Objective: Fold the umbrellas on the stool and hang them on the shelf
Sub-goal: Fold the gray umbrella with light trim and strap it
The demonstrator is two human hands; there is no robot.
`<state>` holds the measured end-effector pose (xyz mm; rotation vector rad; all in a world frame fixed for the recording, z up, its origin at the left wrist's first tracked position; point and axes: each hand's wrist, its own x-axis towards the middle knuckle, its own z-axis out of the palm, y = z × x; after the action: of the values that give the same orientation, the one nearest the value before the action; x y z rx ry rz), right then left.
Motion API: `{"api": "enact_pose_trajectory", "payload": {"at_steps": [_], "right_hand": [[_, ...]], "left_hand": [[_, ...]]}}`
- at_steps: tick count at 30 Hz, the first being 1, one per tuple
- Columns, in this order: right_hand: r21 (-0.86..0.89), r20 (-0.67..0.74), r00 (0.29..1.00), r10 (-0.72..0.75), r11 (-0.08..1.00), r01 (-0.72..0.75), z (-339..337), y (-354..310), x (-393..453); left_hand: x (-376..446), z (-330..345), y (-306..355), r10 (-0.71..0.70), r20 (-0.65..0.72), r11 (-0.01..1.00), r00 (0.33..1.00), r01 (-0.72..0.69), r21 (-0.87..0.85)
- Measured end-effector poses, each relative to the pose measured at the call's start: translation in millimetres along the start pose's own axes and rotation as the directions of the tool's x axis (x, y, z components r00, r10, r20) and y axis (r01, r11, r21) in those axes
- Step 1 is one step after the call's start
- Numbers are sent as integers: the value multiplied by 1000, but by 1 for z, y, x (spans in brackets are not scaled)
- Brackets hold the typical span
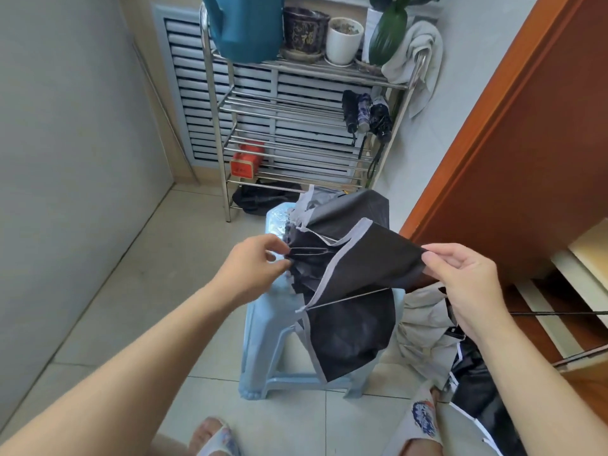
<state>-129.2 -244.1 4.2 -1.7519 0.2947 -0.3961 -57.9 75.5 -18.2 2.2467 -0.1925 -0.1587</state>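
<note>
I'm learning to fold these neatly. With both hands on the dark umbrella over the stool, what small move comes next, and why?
Probably lay the stretched panel round the bunched folds. The right hand pinches one panel of the dark umbrella pulled flat, while the left hand grips the gathered folds above the stool. The canopy below hangs loose, so it is not ready for the shelf.

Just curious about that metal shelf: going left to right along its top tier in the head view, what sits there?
Teal bag → dark patterned pot → white pot → green leaf → pale towel draped over the shelf rail.
</note>
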Motion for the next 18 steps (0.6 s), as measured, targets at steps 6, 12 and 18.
{"api": "enact_pose_trajectory", "payload": {"at_steps": [6, 12, 18], "right_hand": [[66, -34, 999, 23, 998, -20, 4, 0, 7], [58, -13, 999, 53, 997, -52, -1, 5, 8], [78, -8, 999, 41, 996, -40, 0, 1, 10]], "left_hand": [[14, 20, -1, 133, -18, 991, 991, -132, 35], [13, 21, 9, 154, 77, 985, 985, -147, -86], [20, 18, 16, 13, 123, 856, 992, 52, -514]]}}
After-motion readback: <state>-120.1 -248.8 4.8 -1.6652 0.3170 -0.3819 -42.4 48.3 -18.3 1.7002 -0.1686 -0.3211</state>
